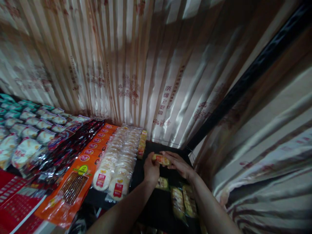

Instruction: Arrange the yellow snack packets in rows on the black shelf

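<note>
My left hand and my right hand meet over a black table top near a curtain corner. Together they grip one small yellow and red snack packet, held level between their fingers. Under my wrists lie a few similar small packets on the black surface. To the left of my left hand stands a row of round white rice-cracker packs, and a line of small yellow packets runs along their far side.
Orange snack bags lie left of the crackers, then dark glossy packs, white and teal bags and red boxes. A shiny striped curtain closes the back and right, with a dark pole.
</note>
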`<state>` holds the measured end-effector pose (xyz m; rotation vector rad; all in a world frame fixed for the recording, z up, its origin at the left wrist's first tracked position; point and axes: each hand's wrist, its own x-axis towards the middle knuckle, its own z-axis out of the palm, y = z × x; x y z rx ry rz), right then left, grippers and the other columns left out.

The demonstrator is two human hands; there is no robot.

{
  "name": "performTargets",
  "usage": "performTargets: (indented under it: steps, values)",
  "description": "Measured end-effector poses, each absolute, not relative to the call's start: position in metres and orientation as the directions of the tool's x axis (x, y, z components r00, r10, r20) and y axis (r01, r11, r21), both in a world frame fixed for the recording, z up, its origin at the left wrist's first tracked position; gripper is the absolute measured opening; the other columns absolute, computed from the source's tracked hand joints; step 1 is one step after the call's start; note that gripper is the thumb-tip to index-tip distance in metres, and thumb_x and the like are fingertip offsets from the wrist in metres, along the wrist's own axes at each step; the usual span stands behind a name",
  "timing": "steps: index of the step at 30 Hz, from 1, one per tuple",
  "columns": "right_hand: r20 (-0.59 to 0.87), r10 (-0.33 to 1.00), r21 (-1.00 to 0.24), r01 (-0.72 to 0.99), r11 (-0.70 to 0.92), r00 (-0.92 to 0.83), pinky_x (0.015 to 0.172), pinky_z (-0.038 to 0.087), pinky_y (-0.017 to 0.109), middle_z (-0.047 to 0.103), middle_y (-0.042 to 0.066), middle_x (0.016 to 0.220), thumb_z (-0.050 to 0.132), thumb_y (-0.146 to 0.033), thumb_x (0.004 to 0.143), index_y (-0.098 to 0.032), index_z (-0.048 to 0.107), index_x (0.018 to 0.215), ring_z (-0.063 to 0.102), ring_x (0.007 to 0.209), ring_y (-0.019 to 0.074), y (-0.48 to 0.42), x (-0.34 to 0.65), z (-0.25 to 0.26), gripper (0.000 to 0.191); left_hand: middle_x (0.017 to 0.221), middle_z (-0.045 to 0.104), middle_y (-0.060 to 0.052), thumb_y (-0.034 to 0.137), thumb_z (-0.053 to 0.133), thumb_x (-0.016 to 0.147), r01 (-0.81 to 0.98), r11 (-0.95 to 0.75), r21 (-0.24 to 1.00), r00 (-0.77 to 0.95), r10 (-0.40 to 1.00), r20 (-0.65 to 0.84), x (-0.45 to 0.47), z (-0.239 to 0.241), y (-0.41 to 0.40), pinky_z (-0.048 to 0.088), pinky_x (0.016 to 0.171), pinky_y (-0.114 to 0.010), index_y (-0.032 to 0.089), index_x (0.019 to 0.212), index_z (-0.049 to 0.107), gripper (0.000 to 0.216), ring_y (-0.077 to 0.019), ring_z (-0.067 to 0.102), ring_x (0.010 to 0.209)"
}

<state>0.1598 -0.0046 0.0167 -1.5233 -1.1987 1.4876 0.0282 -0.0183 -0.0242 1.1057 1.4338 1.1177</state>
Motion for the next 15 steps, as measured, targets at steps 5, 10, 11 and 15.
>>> performTargets:
  steps: [5,10,11,15]
  values:
    - [-0.252,0.967,-0.964,-0.098,-0.247,0.035,0.070,0.049,0.021,0.067,0.001,0.086,0.076,-0.034,0.058,-0.020,0.061,0.088,0.062,0.074,0.0107,-0.004,0.149,0.003,0.036,0.113,0.060,-0.011,0.008,0.048,0.077,0.046,0.199,0.979,-0.244,0.953,-0.182,0.035,-0.027,-0.012,0.043,0.091,-0.025,0.012,0.116,0.047,0.039,-0.0164,0.056,0.105]
    - [-0.181,0.957,-0.971,-0.194,-0.138,0.227,0.070,0.049,0.022,0.066,0.000,0.080,0.075,-0.032,0.057,-0.020,0.059,0.079,0.062,0.074,0.0122,0.005,0.132,-0.023,0.030,0.115,0.060,-0.011,0.006,0.049,0.075,-0.012,0.236,0.972,-0.221,0.947,-0.232,0.042,-0.029,-0.007,0.043,0.092,-0.025,0.013,0.122,0.042,0.049,-0.0176,0.056,0.107]
    - [-0.173,0.953,-0.974,-0.187,-0.128,0.248,0.069,0.049,0.023,0.066,0.000,0.080,0.074,-0.033,0.057,-0.020,0.058,0.078,0.062,0.074,0.0128,0.008,0.131,-0.027,0.029,0.116,0.060,-0.010,0.005,0.050,0.073,-0.016,0.248,0.969,-0.213,0.946,-0.245,0.043,-0.029,-0.006,0.042,0.092,-0.025,0.015,0.124,0.042,0.052,-0.0178,0.056,0.108]
    - [-0.121,0.937,-0.992,-0.078,-0.101,0.326,0.067,0.050,0.025,0.066,0.001,0.078,0.068,-0.036,0.060,-0.020,0.058,0.082,0.062,0.072,0.0155,0.026,0.130,-0.035,0.029,0.119,0.059,-0.008,0.001,0.050,0.068,-0.020,0.266,0.964,-0.170,0.949,-0.266,0.044,-0.030,-0.002,0.041,0.095,-0.024,0.016,0.128,0.040,0.062,-0.0177,0.055,0.110]
